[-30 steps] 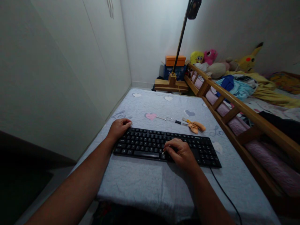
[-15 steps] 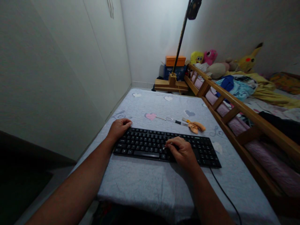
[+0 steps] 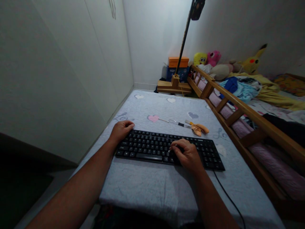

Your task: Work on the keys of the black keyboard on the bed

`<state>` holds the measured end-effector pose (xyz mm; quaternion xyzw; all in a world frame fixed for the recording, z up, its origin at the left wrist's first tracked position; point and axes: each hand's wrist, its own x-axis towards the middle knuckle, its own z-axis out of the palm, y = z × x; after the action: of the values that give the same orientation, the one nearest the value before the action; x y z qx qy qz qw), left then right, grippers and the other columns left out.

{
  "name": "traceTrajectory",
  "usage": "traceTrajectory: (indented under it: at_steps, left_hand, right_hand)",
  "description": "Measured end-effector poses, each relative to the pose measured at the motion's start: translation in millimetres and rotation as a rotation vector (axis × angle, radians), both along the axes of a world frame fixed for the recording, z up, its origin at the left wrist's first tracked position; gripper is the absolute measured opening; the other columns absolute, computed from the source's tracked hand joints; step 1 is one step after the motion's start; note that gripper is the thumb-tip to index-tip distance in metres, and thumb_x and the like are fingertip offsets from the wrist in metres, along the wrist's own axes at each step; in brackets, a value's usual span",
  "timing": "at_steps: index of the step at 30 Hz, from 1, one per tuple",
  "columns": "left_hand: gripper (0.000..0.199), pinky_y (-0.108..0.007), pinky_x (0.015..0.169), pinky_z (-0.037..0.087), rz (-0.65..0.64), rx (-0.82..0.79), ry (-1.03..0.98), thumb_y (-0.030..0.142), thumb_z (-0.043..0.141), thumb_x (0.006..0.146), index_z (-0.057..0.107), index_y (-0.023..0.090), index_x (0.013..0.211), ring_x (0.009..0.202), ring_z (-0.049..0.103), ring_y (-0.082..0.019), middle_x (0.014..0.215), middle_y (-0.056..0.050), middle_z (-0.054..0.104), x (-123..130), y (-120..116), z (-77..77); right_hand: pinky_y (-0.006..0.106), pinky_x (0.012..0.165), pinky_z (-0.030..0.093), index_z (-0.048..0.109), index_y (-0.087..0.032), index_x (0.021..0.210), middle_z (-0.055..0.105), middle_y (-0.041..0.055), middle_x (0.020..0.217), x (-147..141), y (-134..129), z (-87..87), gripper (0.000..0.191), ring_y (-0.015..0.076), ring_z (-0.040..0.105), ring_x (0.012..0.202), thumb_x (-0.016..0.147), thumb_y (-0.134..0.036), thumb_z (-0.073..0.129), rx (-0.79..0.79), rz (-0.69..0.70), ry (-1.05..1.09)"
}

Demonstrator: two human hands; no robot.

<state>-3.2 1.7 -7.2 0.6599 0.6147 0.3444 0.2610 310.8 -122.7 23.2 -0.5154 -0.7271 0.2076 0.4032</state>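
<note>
A black keyboard (image 3: pixel 152 144) lies on the cloth-covered table in front of me. My left hand (image 3: pixel 121 131) is closed around its upper left corner, the fingers partly hidden from view. Over the right part of the letter keys, my right hand (image 3: pixel 187 154) pinches a small cotton swab (image 3: pixel 169 151). The white tip points down at the keys, and most of the stick is covered by my fingers. Behind the keyboard lie a thin stick (image 3: pixel 163 120), a wire-loop tool with a black grip (image 3: pixel 181 124), a small brush (image 3: pixel 189 122) and a crumpled orange cloth (image 3: pixel 199 129).
A black cable (image 3: pixel 230 198) runs from the keyboard over the table's front right. Along the right side stands a wooden bed rail (image 3: pixel 240 103), with bedding and plush toys behind it. White cabinet doors (image 3: pixel 95 63) rise at left. A wooden lamp stand (image 3: pixel 175 84) is beyond the table.
My right hand has shifted slightly to the right over the keys with the swab. My left hand and the keyboard have stayed in place.
</note>
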Motion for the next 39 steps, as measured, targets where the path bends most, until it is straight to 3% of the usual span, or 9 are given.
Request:
traceTrajectory:
  at_steps: [11, 26, 39]
  left_hand:
    - [0.031, -0.031, 0.071, 0.048, 0.009, -0.003, -0.019, 0.045, 0.060, 0.075, 0.074, 0.018, 0.078, 0.072, 0.065, -0.021, 0.072, -0.003, 0.073, 2.2, -1.0, 1.8]
    - [0.031, -0.031, 0.072, 0.047, 0.001, 0.001, -0.016, 0.046, 0.059, 0.073, 0.073, 0.019, 0.076, 0.072, 0.065, -0.021, 0.073, -0.003, 0.073, 3.0, -1.8, 5.1]
    - [0.032, -0.031, 0.070, 0.046, 0.006, 0.001, -0.012, 0.047, 0.060, 0.074, 0.074, 0.018, 0.077, 0.070, 0.065, -0.021, 0.072, -0.003, 0.073, 1.4, -0.9, 2.9]
  right_hand:
    - [0.035, 0.079, 0.045, 0.072, -0.022, 0.086, 0.070, 0.0038, 0.081, -5.6, 0.2, -3.7, 0.015, 0.0199, 0.063, 0.082, 0.089, -0.019, 0.058, -0.023, 0.051, -0.014]
    - [0.035, 0.081, 0.044, 0.068, -0.023, 0.082, 0.071, 0.0034, 0.080, 0.6, -0.2, 1.1, 0.014, 0.0205, 0.063, 0.080, 0.086, -0.019, 0.056, 0.019, -0.017, -0.035]
    - [0.035, 0.079, 0.044, 0.068, -0.021, 0.078, 0.069, 0.0030, 0.075, -0.7, -2.4, 0.9, 0.013, 0.0194, 0.062, 0.076, 0.083, -0.017, 0.057, 0.010, 0.016, -0.054]
